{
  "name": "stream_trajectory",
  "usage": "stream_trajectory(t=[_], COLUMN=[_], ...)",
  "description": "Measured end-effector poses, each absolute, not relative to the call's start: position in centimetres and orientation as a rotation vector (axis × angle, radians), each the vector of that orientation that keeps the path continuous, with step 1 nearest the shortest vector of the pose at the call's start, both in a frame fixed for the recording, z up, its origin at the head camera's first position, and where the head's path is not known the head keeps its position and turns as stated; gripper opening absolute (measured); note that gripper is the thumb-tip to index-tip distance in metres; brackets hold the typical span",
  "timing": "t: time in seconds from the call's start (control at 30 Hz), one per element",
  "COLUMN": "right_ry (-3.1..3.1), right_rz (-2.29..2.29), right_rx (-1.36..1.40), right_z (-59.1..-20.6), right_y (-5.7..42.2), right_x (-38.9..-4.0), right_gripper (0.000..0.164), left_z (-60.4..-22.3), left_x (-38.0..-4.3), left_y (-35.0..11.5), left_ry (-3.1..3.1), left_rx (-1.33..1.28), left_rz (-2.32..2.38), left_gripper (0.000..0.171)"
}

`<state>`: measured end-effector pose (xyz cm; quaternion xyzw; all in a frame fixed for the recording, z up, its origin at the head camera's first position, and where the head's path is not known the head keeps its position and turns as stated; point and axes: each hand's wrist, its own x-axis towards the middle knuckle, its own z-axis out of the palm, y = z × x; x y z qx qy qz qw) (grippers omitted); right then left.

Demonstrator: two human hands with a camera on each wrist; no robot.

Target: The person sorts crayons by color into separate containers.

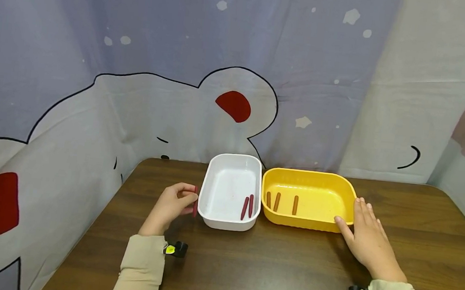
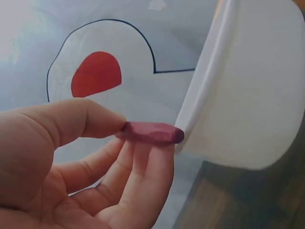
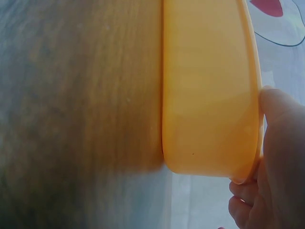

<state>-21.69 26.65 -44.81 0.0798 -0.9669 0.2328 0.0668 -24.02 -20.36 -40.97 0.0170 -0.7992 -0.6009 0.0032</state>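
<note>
My left hand (image 1: 170, 208) pinches a dark red crayon (image 2: 151, 132) between thumb and fingertips, just left of the white tub (image 1: 226, 225). In the left wrist view one blunt end of the crayon points at the tub's outer wall. Two more dark red crayons (image 1: 245, 208) lie inside the white tub, toward its right side. My right hand (image 1: 368, 242) rests on the right end of the yellow tub (image 1: 306, 223), thumb on the near rim and fingers stretched along the end. Three brown crayons (image 1: 295, 205) lie in the yellow tub's left half.
Both tubs stand side by side near the back of a dark wooden table (image 1: 262, 269). A printed curtain (image 1: 155, 119) hangs right behind the table's far edge. Small dark wrist cameras (image 1: 180, 249) sit at both sleeves.
</note>
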Motion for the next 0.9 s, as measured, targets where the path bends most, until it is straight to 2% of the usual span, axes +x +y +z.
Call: stream_trajectory(t=[0.23, 0.57, 0.9], right_ry=[-2.925, -2.907, -2.917], right_rz=[0.705, 0.71, 0.71], right_rx=[0.235, 0.246, 0.242], right_z=[-44.8, -44.9, -44.7], right_y=[26.6, 26.7, 26.5], right_x=[-21.7, -21.6, -21.6], right_gripper=[0.087, 0.086, 0.086], left_z=[-41.0, -41.1, -41.1], left_x=[-24.1, -24.5, -26.0], left_y=[-19.7, -17.7, -14.9], left_ry=[-2.425, -2.411, -2.523], left_rx=[0.002, 0.0, 0.019], left_rz=[-2.1, -2.137, -1.891], left_gripper=[0.031, 0.03, 0.027])
